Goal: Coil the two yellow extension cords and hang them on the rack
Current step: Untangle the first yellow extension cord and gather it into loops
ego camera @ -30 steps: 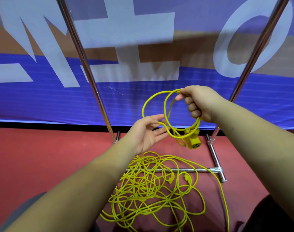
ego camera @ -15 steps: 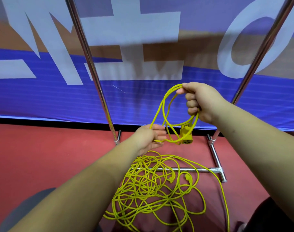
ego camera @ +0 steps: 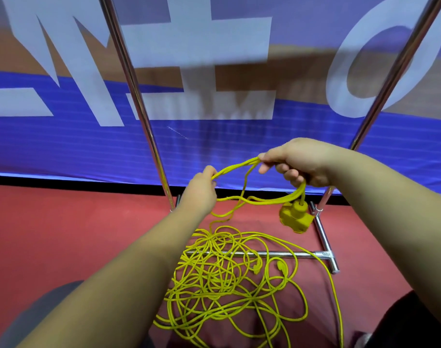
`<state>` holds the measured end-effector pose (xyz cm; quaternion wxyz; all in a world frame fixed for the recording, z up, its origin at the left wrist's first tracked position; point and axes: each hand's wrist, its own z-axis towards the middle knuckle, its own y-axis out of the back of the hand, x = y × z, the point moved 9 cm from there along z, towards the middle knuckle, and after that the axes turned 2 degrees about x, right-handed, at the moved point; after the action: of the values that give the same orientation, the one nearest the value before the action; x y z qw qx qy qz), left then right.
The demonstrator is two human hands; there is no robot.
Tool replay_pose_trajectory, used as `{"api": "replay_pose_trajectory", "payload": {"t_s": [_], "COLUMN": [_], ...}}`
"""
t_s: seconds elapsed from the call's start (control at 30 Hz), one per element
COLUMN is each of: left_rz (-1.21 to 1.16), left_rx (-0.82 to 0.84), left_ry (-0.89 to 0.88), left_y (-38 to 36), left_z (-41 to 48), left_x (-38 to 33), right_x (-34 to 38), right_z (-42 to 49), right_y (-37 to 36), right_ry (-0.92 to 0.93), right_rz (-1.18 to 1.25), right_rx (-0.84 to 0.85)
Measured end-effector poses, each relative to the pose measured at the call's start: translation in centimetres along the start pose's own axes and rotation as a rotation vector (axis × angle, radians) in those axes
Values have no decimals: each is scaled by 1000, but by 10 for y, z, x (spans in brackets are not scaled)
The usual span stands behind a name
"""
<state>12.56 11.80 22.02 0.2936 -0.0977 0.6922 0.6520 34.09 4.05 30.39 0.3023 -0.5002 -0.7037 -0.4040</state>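
My right hand (ego camera: 298, 160) grips a bundle of yellow cord loops (ego camera: 235, 167) in front of the rack (ego camera: 136, 96). The knuckles are up, the fingers are curled under the strands, and the forearm reaches in from the right edge. My left hand (ego camera: 200, 192) comes up from the near left, its back toward me. Its fingers are closed on the same strands at the loops' left end. The two hands are close together but not touching, and a short, nearly taut run of cord bridges the gap between them.

Below my right hand the loops sag in a shallow arc. A chunky yellow socket block (ego camera: 293, 216) hangs from them in the air, just below and slightly to the right of that hand. One strand drops from my left hand to the heap of yellow cord (ego camera: 227, 280) lying loose and uncoiled on the red floor (ego camera: 63, 234). The heap lies across the rack's chrome base bar and spreads toward me. Two small plugs (ego camera: 281, 266) show in it near the bar, and one long strand runs off toward the near right. I cannot tell where one cord ends and the other begins in the tangle.

The rack's two chrome uprights rise on either side of my hands, the left one just beyond my left hand. A blue banner (ego camera: 63, 141) with large pale letters hangs behind them.
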Motion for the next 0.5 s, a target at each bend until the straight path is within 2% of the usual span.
{"api": "replay_pose_trajectory", "payload": {"t_s": [0.03,0.1,0.2,0.27,0.37,0.5], "left_rz": [14,-108,-476,-723,-913,-890], "left_rx": [-2,54,334,484,431,271], "left_ry": [-20,111,481,599,551,394], "left_y": [0,-11,-52,-69,-68,-46], "left_z": [1,1,-22,-37,-34,-17], "left_x": [3,13,27,20,8,2], "right_x": [-2,0,5,6,2,1], "right_z": [-1,0,1,1,-1,-1], "right_y": [-3,-11,-19,-20,-23,-29], "right_ry": [-18,-21,7,22,5,-3], "right_rz": [4,46,139,188,281,296], "right_rx": [9,29,36,15,19,106]}}
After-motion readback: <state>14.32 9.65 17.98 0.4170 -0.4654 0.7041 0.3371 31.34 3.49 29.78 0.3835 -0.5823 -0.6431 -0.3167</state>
